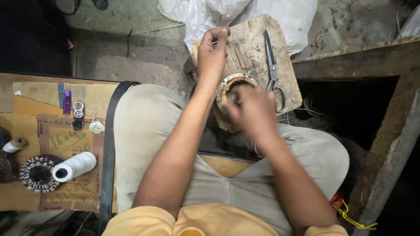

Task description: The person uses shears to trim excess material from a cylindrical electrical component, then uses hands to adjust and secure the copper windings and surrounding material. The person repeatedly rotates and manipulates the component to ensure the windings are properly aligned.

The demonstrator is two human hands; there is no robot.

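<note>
Currently mid-job, we judge: wound ring coil [234, 81] sits on the wooden board [256, 39] across our knees. Left hand [213, 52] pinched shut above it, contents unclear; right hand [251, 109] blurred over the ring, grip unreadable. Scissors [273, 65] lie unused, right.

Dim workshop: stained concrete floor [131, 57], cardboard-covered low bench [26, 118], dark wooden frame [350, 65] at right.
</note>
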